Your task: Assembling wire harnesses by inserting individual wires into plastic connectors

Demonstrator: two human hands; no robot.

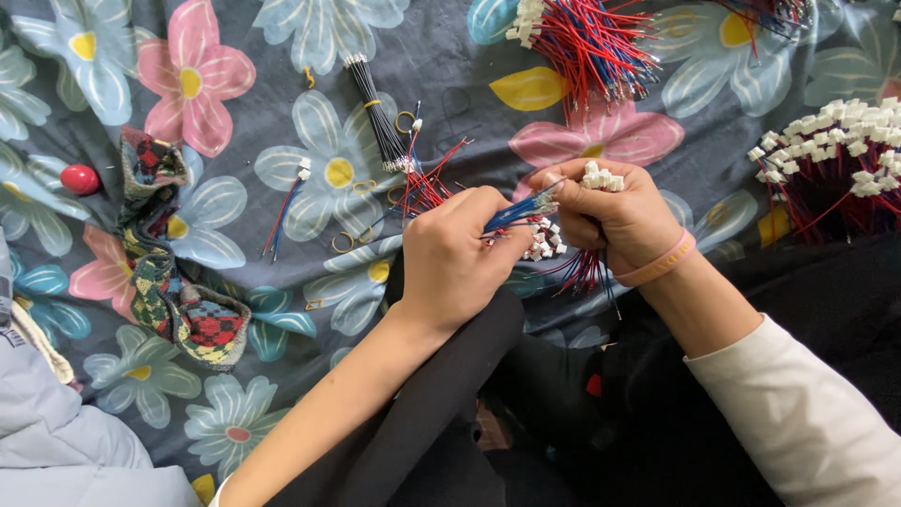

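Observation:
My left hand (457, 255) pinches a small bunch of blue and red wires (514, 214) near their ends. My right hand (615, 218) is closed around a bundle of red and blue wires with white plastic connectors (598, 176) sticking out above its fingers; more wire ends hang below it. A pink band (660, 265) circles my right wrist. The two hands meet over a floral cloth (282, 113), and a few loose white connectors (542, 242) show between them.
A black wire bundle (377, 117) with a yellow band lies ahead, with yellow rubber bands (343, 241) nearby. Red wire bundles (587, 42) with white connectors (835, 131) lie at top and right. A single red-blue lead (286, 207), a patterned knit piece (164, 263) and a red ball (79, 178) lie left.

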